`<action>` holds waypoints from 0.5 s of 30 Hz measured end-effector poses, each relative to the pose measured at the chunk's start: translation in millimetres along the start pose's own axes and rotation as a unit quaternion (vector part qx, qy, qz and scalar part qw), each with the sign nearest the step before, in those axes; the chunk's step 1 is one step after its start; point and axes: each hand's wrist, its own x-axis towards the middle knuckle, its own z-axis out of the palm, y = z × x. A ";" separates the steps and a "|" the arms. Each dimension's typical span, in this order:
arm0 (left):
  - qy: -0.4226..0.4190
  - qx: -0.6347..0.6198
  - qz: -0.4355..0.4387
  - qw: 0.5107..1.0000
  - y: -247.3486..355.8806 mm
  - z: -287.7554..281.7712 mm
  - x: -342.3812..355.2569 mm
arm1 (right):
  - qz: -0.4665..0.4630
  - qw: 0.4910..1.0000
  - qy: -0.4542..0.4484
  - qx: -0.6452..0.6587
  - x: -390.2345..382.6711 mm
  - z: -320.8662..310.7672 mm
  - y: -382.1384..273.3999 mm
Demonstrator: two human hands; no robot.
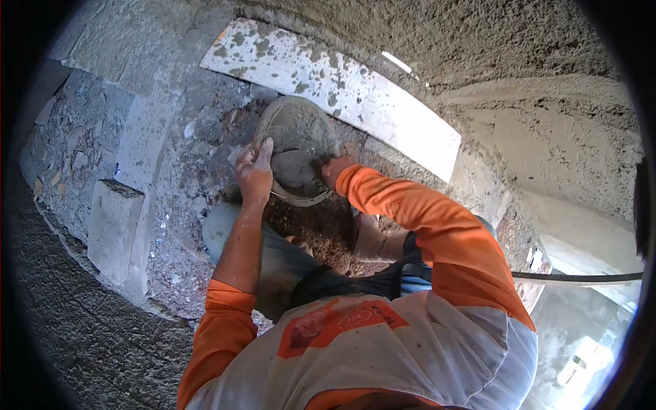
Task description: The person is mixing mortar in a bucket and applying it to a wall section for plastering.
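A round bucket (294,102) stands tilted in front of me, coated in cement, with wet grey mortar (290,164) inside. My left hand (254,174) grips its left rim, the thumb lying upright over the edge. At the right side of the bucket is my right hand (333,171), its fingers curled; whether they hold the rim or something in the mortar is hidden. Just beyond the bucket lies a long white board (396,123) spattered with mortar.
Rough rubble ground (184,178) surrounds my bare foot (372,242) and bent knees. A grey slab (113,229) lies at left, dark rough ground (61,287) below it. Freshly rendered cement (512,61) fills the upper right; a dark hose or bar (581,278) crosses the right side.
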 end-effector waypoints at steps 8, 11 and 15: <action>0.055 0.008 -0.031 0.998 -7.4 -23.7 -3.1 | -0.135 0.954 0.140 0.227 -42.1 22.2 29.9; 0.078 0.021 -0.143 0.986 -13.5 -20.5 4.2 | -0.044 0.961 0.211 0.176 -34.7 25.6 22.7; 0.026 -0.077 -0.112 0.990 -22.3 -18.1 3.3 | -0.014 0.948 0.279 0.151 -61.2 2.6 23.8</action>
